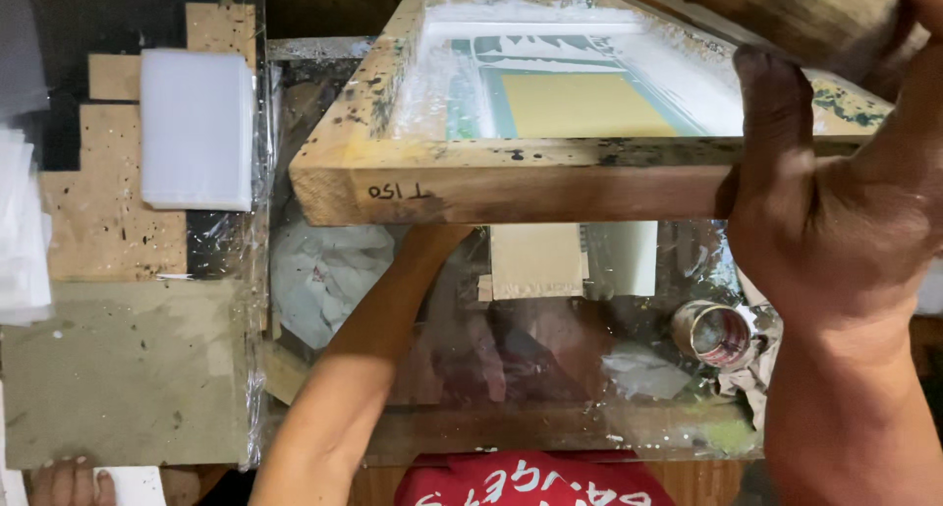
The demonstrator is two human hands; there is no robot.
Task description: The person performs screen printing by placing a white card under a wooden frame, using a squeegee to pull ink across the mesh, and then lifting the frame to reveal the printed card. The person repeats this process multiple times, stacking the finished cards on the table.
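My right hand (825, 231) is clamped on the wooden printing screen frame (511, 177). My left hand is hidden under it, I cannot tell its grip. The frame looks stiff and heavy; hold its thick front rail

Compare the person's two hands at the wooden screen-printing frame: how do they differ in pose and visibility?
The right hand grips the wooden screen-printing frame at its near corner, in plain view. The left hand is hidden: its forearm reaches under the raised frame, and what it touches cannot be seen. Both arms are bare.
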